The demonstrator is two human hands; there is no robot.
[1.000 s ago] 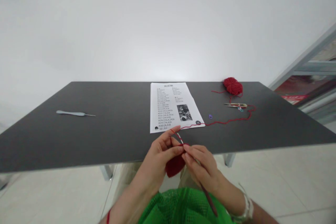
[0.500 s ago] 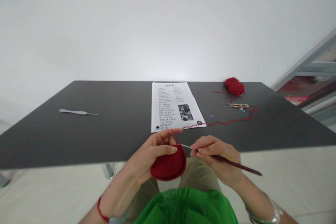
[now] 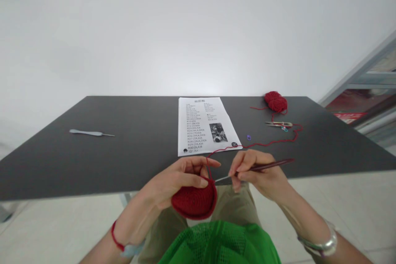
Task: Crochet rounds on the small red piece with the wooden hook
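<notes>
My left hand (image 3: 175,181) is closed on a round red crocheted piece (image 3: 193,202), held just below the near edge of the dark table (image 3: 130,152). A strand of red yarn runs over its forefinger. My right hand (image 3: 260,175) pinches a dark red crochet hook (image 3: 262,167), whose metal tip points left into the piece's rim. The red yarn strand (image 3: 262,143) trails across the table to a red yarn ball (image 3: 275,101) at the far right.
A printed pattern sheet (image 3: 204,126) lies mid-table. A grey-handled hook (image 3: 89,133) lies at the left. Small snips (image 3: 278,123) and a purple stitch marker (image 3: 248,137) lie near the yarn ball. A metal shelf frame (image 3: 365,82) stands at the right. Green mesh fabric (image 3: 216,243) is on my lap.
The crocheted piece turned from edge-on to show its round face, then dropped slightly. My right hand swung the hook's handle up and out to the right; the tip stays at the rim.
</notes>
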